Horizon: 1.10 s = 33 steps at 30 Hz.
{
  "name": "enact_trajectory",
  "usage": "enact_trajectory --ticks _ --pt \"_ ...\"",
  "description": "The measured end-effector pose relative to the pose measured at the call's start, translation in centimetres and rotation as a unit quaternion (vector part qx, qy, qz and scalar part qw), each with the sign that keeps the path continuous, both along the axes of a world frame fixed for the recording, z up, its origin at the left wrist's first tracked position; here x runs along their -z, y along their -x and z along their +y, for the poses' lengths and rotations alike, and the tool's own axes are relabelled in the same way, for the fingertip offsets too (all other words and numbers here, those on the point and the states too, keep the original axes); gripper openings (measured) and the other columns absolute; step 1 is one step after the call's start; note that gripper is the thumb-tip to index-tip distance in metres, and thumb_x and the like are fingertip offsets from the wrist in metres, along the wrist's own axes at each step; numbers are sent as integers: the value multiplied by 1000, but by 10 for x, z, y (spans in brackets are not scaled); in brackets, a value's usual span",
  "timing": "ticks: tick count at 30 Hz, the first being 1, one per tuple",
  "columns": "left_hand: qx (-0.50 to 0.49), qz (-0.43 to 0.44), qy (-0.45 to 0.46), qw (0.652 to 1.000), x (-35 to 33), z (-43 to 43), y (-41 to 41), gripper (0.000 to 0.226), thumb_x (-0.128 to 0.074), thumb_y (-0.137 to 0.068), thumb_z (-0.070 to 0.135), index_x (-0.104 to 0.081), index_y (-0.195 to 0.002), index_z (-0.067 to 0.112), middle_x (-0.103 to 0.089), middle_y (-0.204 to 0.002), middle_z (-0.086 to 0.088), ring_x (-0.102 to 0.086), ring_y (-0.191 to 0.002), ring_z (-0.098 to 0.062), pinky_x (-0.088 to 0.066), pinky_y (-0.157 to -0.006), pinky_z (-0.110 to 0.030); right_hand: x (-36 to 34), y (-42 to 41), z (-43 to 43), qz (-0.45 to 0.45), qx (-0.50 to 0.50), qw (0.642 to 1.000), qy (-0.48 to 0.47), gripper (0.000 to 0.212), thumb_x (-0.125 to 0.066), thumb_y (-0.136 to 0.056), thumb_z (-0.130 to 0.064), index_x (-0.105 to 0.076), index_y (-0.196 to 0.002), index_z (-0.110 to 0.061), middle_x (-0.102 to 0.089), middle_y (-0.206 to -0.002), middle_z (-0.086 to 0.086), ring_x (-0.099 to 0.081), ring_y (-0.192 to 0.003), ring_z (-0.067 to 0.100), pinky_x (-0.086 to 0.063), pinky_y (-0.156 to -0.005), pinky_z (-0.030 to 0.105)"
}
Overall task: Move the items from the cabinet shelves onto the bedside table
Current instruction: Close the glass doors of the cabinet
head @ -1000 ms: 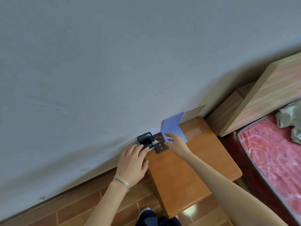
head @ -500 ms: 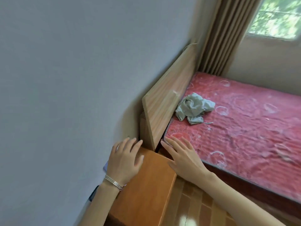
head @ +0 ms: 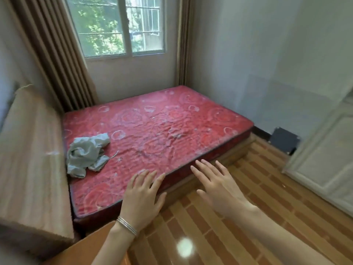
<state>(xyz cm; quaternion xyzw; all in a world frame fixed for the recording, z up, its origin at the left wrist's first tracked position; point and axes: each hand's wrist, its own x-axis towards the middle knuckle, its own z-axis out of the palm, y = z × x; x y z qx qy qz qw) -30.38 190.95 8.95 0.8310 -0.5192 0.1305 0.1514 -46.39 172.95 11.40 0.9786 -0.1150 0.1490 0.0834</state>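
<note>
While both our left hand (head: 142,196) and right hand (head: 217,185) hover spread and empty over the mattress (head: 152,131) edge, we carry nothing. Only a corner of the bench (head: 91,243) shows below the left wrist; no cabinet or items are visible, so we cannot judge what remains.

Mount: one head-worn wide-angle view — no second view to share.
Facing: forward and down across the red mattress (head: 156,134) toward the window (head: 118,25).
Nearness: both hands close below — left hand (head: 142,196), right hand (head: 217,185).
</note>
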Motion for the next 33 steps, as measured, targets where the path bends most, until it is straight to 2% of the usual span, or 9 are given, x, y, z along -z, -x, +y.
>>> enact_trajectory --ticks 6,13,20,25,33 --pt "156 -10 27 987 -20 -120 52 50 -41 -85 46 -61 -124 22 -62 -123 -4 -56 -115 -27 -44 -96 -48 -7 97 -62 -14 161 987 -4 70 -71 -76 -38 -44 -137 -16 -47 -140 6 -42 -131 20 -38 -105 47" --pt "267 -33 10 963 -29 -240 129 51 -41 -84 46 -59 -126 24 -60 -126 -1 -54 -118 -25 -42 -98 -46 -3 188 -133 -26 269 963 4 70 -73 -75 -38 -45 -136 -17 -49 -139 6 -43 -130 22 -35 -105 47" --pt "320 -39 16 946 -42 -358 198 51 -40 -85 46 -58 -128 24 -60 -127 -1 -52 -121 -25 -43 -99 -47 -22 267 -235 -25 311 950 31 66 -67 -80 -39 -44 -137 -17 -47 -141 4 -41 -131 21 -33 -106 47" --pt "328 -44 40 943 -58 -440 234 51 -41 -86 44 -54 -131 24 -56 -131 -1 -48 -125 -25 -38 -103 -47 -45 307 -311 -43 320 945 50 66 -71 -78 -33 -45 -136 -15 -49 -139 7 -45 -129 22 -36 -103 51" --pt "356 -48 45 932 -59 -550 244 51 -38 -88 46 -55 -130 23 -55 -134 0 -48 -125 -23 -37 -104 -45 -44 325 -408 -74 344 934 66 66 -75 -75 -27 -49 -133 -14 -53 -135 7 -49 -125 23 -39 -101 51"
